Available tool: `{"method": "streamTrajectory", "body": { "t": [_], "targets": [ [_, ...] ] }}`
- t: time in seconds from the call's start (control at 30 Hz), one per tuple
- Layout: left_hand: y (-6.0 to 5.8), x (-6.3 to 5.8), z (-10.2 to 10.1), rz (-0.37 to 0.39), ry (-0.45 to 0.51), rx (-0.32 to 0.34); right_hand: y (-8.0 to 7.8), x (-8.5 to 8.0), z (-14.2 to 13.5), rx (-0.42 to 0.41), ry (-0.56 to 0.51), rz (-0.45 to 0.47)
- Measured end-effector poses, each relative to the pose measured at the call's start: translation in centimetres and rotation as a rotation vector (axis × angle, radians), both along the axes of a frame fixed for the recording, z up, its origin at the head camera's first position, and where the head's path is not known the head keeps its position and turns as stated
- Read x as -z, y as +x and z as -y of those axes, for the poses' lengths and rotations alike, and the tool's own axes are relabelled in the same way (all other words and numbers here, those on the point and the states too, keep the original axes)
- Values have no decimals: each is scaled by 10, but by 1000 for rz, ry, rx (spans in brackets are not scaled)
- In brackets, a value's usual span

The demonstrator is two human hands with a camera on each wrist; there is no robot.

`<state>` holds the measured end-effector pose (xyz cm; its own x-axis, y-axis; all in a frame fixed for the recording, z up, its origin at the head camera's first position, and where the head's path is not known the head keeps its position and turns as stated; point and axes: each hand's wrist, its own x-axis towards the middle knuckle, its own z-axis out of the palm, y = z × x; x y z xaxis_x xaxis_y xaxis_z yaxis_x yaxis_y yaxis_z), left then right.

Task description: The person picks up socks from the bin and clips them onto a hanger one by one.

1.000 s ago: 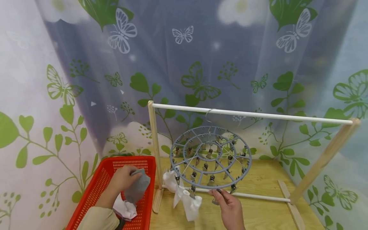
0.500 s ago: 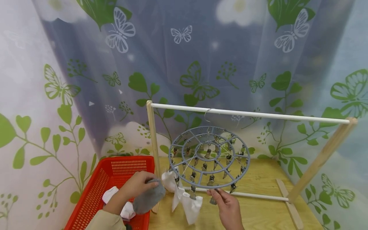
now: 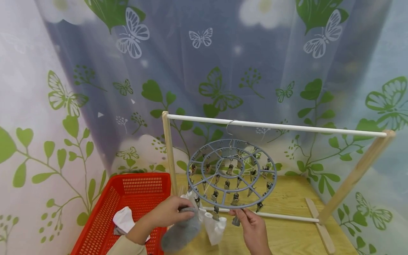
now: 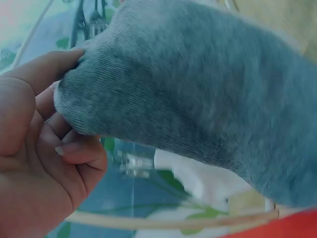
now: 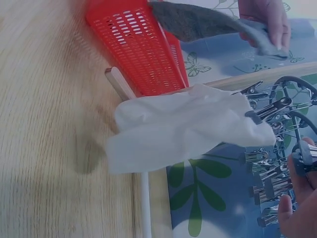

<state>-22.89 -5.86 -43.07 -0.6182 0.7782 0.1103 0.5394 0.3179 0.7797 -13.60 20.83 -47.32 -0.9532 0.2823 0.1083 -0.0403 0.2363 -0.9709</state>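
My left hand [image 3: 172, 212] pinches a grey sock [image 3: 183, 232] at its cuff, just left of the hanging white socks. In the left wrist view the sock [image 4: 183, 84] stretches off to the right from thumb and fingertips. My right hand [image 3: 256, 230] pinches a metal clip [image 3: 236, 221] at the front of a round grey clip hanger [image 3: 224, 206]. White socks [image 3: 215, 228] hang from clips on the hanger's front left. The right wrist view shows a white sock [image 5: 183, 129] gripped by a clip at its end.
A red basket [image 3: 146, 176] stands at the left with a white sock [image 3: 123, 217] and something darker inside. The hanger hooks on the white bar [image 3: 287, 126] of a wooden rack [image 3: 357, 177], which stands on a wood-grain table [image 3: 293, 191]. Patterned curtains surround it.
The left hand has carried the grey sock out of the basket, rightward toward the hanger's front. The right hand stays at its clip, which has tilted slightly.
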Motion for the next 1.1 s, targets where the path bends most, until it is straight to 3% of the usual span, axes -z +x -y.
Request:
{"method": "streamTrajectory", "body": {
  "t": [0.23, 0.43, 0.57, 0.73, 0.87, 1.1],
  "targets": [
    [16, 5, -30, 91, 39, 9, 2, -1, -1, -7, -5, 0],
    [31, 26, -62, 76, 15, -11, 2, 2, -3, -16, -13, -9],
    [40, 32, -78, 53, 51, -7, 2, 3, -2, -26, 0, -20],
    [45, 38, -94, 23, 95, -42, 2, 2, -2, -18, -1, -6],
    [47, 42, -102, 62, 108, -99, 3, 2, -3, -23, -26, 5],
    [48, 46, -105, 126, 123, -142, 5, 2, -3, -19, -39, -18]
  ]
}}
